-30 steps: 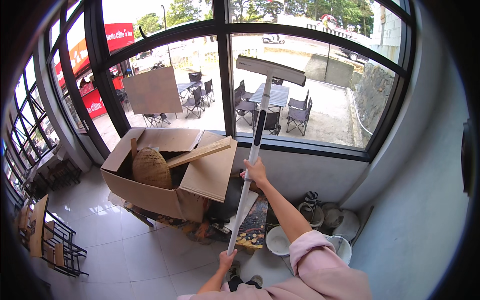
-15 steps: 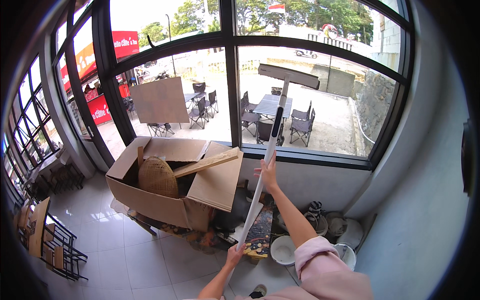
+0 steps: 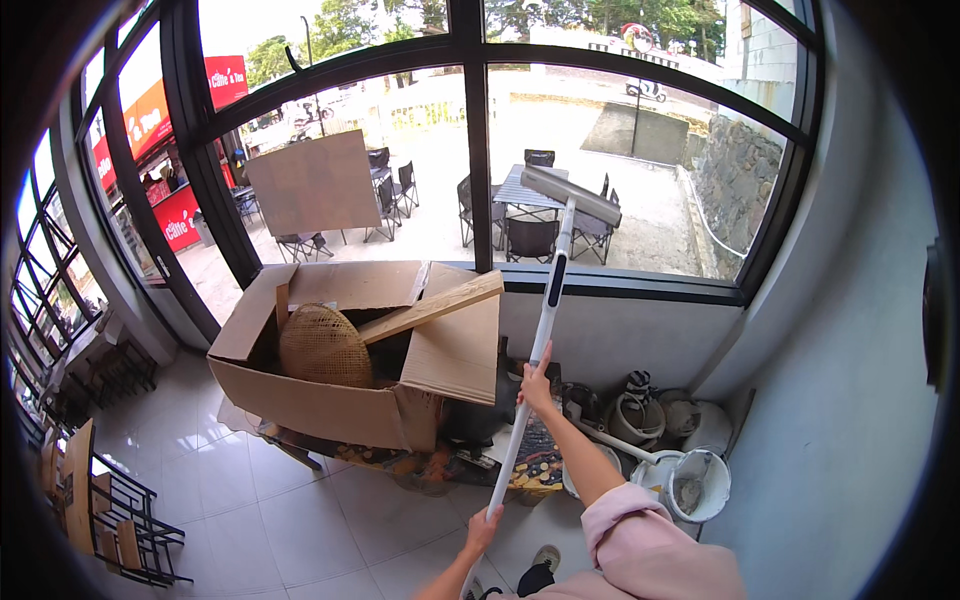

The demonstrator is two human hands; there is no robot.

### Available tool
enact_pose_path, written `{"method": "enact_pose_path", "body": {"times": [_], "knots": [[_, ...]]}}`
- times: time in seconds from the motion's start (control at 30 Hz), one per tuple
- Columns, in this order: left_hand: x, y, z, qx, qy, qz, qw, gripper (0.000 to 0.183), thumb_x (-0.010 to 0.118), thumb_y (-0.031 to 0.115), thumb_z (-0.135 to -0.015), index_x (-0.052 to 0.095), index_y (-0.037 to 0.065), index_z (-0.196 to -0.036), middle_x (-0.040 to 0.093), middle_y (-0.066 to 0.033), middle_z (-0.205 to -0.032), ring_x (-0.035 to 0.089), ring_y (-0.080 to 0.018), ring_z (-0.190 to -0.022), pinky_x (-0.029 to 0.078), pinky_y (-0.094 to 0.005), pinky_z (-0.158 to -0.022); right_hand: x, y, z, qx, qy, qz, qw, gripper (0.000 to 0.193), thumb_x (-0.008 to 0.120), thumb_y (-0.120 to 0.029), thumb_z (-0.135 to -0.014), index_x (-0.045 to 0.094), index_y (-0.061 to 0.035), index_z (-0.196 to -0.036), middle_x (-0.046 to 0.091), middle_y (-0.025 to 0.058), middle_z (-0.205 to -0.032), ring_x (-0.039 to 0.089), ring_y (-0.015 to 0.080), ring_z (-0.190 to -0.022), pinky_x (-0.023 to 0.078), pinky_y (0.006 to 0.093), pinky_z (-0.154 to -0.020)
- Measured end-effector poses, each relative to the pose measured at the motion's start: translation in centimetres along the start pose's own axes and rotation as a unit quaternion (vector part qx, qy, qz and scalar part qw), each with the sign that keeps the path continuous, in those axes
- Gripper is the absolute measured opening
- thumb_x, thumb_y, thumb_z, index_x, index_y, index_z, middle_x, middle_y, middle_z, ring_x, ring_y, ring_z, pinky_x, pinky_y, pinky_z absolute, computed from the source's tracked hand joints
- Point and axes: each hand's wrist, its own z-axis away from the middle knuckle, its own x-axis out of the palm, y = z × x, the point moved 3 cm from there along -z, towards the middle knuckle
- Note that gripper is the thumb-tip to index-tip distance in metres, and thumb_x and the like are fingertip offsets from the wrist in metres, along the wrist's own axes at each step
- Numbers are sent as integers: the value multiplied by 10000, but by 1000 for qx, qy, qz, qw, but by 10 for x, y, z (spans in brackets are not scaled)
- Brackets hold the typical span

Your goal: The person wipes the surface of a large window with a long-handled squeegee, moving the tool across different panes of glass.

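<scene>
A long white-handled window squeegee (image 3: 545,325) slants up and away from me. Its wide grey head (image 3: 572,194) is in front of the lower right window pane (image 3: 640,225); whether it touches the glass I cannot tell. My right hand (image 3: 536,388) is closed round the middle of the pole. Lower down, near the pole's bottom end, my left hand (image 3: 483,528) is wrapped round it too. A dark slot shows on the upper pole.
Left of the pole, a large open cardboard box (image 3: 310,400) holds a woven basket piece (image 3: 325,345) and a wooden plank (image 3: 435,308). It rests on a dark patterned table (image 3: 420,468). Buckets (image 3: 700,485) stand by the right wall. Wooden-topped stools (image 3: 115,520) are far left.
The squeegee head has come down from the upper part of the pane to its lower part. Both hands have moved lower with the pole, and my view has shifted slightly.
</scene>
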Motion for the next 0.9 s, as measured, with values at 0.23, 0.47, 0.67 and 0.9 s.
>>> {"method": "enact_pose_path", "body": {"times": [0.23, 0.47, 0.67, 0.9], "knots": [[-6, -68, 30, -20, 17, -12, 1000, 480, 482, 479, -845, 517, 44, -647, 450, -13, -492, 457, -116, -451, 362, -285, -437, 18, 49, 38, 97, -11, 20, 995, 738, 368, -122, -904, -195, -371, -1311, 504, 186, -800, 473, 210, -386, 449, 330, -332], [26, -59, 29, -43, 27, -18, 999, 482, 502, 469, -834, 567, 4, -722, 486, -73, -508, 486, -160, -491, 392, -327, -484, -11, 51, 35, 18, -21, -28, 999, 711, 366, -125, -908, -158, -351, -1332, 438, 89, -611, 444, 159, -369, 434, 299, -319], [71, -70, 34, -21, 102, -37, 994, 458, 530, 439, -829, 568, -8, -741, 489, -113, -521, 478, -199, -483, 396, -342, -490, -31, 61, 41, 42, -68, -91, 993, 698, 372, -135, -907, -131, -340, -1346, 447, 73, -575, 439, 141, -361, 412, 276, -317], [114, -64, -13, -15, 110, -50, 993, 470, 535, 437, -826, 565, -19, -715, 496, -143, -530, 491, -232, -487, 398, -369, -505, -62, 67, 1, 5, -79, -77, 994, 688, 360, -148, -913, -143, -337, -1343, 463, 67, -553, 453, 146, -361, 416, 278, -326]]}}
